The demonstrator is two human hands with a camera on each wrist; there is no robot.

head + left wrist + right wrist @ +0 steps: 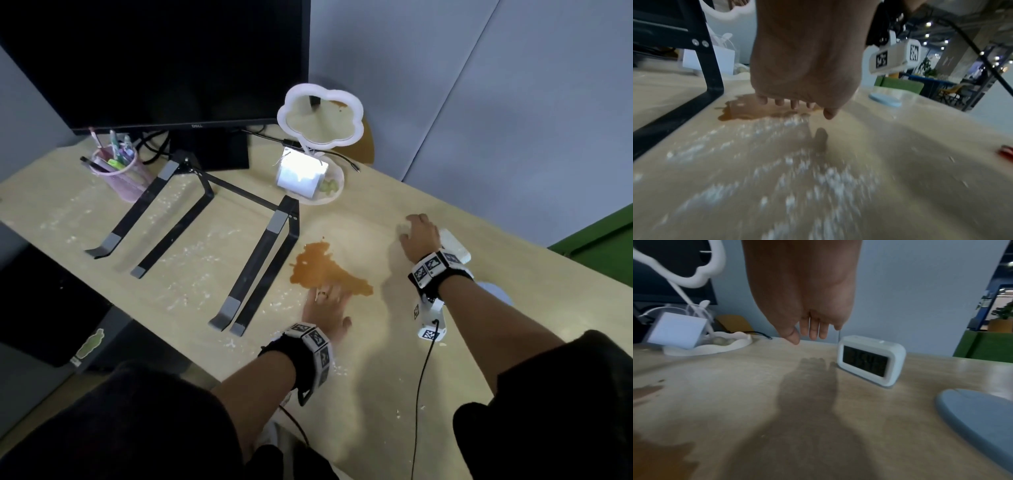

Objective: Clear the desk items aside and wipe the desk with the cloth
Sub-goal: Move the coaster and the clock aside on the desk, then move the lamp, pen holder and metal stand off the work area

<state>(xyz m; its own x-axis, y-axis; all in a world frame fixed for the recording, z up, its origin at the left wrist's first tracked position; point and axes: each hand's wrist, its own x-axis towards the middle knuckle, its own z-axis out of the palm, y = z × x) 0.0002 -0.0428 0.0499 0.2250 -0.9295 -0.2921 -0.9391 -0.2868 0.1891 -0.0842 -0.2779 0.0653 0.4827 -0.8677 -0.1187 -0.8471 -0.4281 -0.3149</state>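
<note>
An orange-brown spill [318,267] lies mid-desk on the pale wooden desk [376,370], with white crumbs [178,284] scattered to its left and front. My left hand [330,301] hovers flat over the spill's near edge. In the left wrist view the left hand [803,107] has its fingers straight, just above the spill [740,110], and holds nothing. My right hand [407,231] is at the right, beside a white digital clock [455,245]. Its relaxed fingers [813,332] hang above the desk, left of the clock [869,360], and grip nothing.
A black laptop stand [191,219] sits left of the spill, with a pink pen holder [120,171] and a monitor [154,61] behind it. A cloud-shaped mirror [320,120] on a white tray [337,193] with a white cube [301,176] stands behind the spill. A blue-grey disc [978,415] lies near the clock.
</note>
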